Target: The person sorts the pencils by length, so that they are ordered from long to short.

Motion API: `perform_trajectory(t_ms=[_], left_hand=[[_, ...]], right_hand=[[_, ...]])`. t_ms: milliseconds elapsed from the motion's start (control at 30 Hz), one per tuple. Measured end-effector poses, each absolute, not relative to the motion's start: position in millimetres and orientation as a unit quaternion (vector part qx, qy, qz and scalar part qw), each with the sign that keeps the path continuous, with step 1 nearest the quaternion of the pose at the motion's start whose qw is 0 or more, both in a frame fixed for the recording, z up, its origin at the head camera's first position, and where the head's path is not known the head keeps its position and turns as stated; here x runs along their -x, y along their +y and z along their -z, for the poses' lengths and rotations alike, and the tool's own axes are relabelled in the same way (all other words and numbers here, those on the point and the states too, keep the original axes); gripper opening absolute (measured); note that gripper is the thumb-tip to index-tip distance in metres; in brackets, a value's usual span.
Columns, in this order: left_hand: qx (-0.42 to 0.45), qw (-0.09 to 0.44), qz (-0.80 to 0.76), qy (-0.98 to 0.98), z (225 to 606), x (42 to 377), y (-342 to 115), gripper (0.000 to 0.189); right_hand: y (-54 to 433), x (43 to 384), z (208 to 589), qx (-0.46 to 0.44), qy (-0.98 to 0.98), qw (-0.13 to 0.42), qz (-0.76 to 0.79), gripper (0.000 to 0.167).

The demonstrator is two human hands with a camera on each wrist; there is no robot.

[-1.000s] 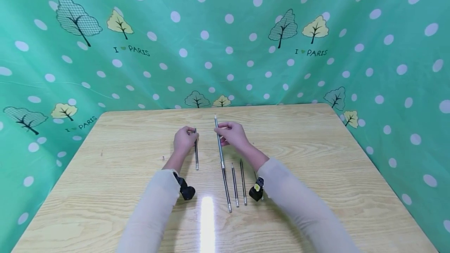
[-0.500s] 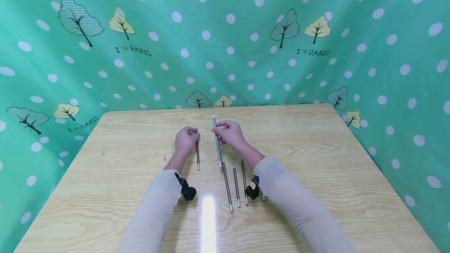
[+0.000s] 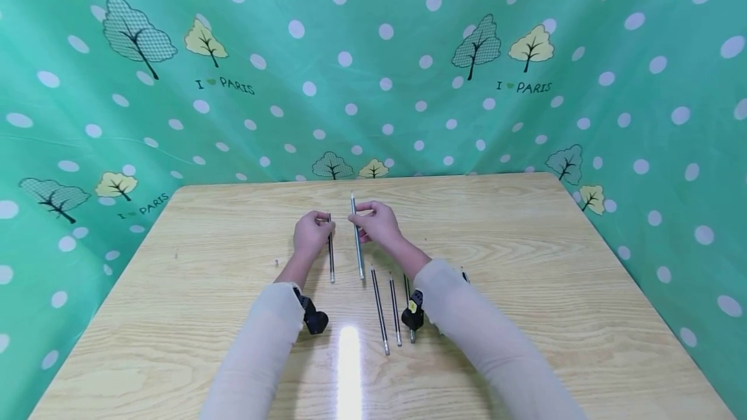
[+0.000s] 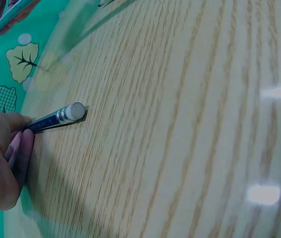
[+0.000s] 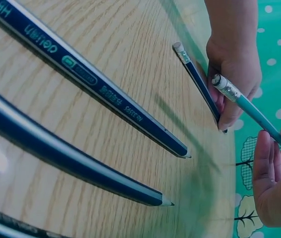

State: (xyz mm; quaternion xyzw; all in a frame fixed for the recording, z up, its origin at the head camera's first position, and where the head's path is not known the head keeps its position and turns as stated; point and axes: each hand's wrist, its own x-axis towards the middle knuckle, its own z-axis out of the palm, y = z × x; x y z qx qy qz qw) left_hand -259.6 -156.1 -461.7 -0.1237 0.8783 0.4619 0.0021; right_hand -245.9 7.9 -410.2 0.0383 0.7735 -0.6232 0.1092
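My left hand (image 3: 310, 233) pinches a dark pencil (image 3: 331, 258) near its far end, thumb and fingers curled round it. Its white eraser points back toward me; in the left wrist view that dark pencil (image 4: 56, 117) lies close over the wood with a narrow shadow beside it. To the right, my right hand (image 3: 378, 222) holds a green pencil (image 3: 358, 248) between thumb and fingers, sharpened tip pointing away. The right wrist view shows this green pencil (image 5: 252, 110) raised above the table, its eraser end (image 5: 219, 82) overlapping my left hand in that view.
Several dark pencils lie roughly side by side on the wooden table (image 3: 175, 316), including one (image 3: 380, 310) and another (image 3: 395, 310). My right wrist camera and sleeve partly cover others. A tiny fragment (image 3: 277, 262) sits left of my left hand. A green dotted curtain (image 3: 373, 83) stands behind.
My right hand has carried the green pencil slightly left, closer to the pencil in my left hand. Its eraser end no longer overlaps the leftmost lying pencil. My left hand keeps its grip.
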Motion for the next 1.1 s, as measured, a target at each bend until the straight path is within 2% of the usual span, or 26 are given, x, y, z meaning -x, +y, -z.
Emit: perform_trajectory(t_ms=[1100], left_hand=[[0.12, -0.001, -0.46, 0.88, 462.1, 260.9, -157.3, 0.03]], right_hand=[[-14.7, 258.7, 425.0, -0.069, 0.792, 0.102, 0.598, 0.029]])
